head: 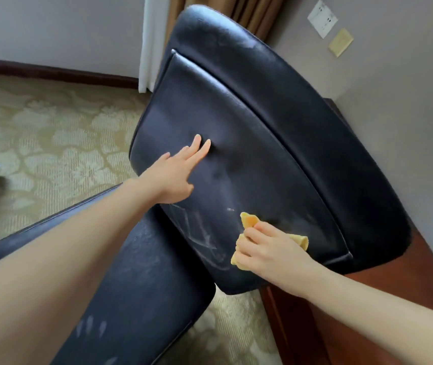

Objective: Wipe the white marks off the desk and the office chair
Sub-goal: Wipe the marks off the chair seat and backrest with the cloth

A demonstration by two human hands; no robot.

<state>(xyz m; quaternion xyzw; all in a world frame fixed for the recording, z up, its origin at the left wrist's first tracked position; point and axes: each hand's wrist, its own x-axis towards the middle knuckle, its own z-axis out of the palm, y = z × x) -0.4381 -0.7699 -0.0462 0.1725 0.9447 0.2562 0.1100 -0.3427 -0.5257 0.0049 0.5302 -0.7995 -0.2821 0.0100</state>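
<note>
A patterned carpet [52, 133] is covering the floor at the far left, and one dark skirting board [52, 72] is running along the wall above it. At lower left, one padded part [144, 285] of the black office chair [262, 114] is lying under the left forearm and is showing three short white smudges [91, 326] side by side.

The left hand [176, 175] is reaching onto the chair's broad leather panel. Its fingers are lying straight and slightly apart, pressing flat on the leather and gripping nothing. Behind the chair's top edge two curtains are hanging, one white [148, 35] and one brown [210, 2].

Below the left hand, one patch of scribbled white marks [202, 233] is sitting on the lower part of the panel, between the two hands. Just right of the marks, one yellow cloth [249, 222] is lying bunched against the leather. The right hand [268, 248] is gripping it with curled fingers, and cloth ends are sticking out above, below and to the right of the knuckles.

The chair is standing tight against one reddish wooden bench [368, 312], whose top is showing at lower right. I cannot tell whether the bench is carrying any marks. On the wall at upper right two plates are sitting close together, one white [322, 18] and one cream [341, 42].
</note>
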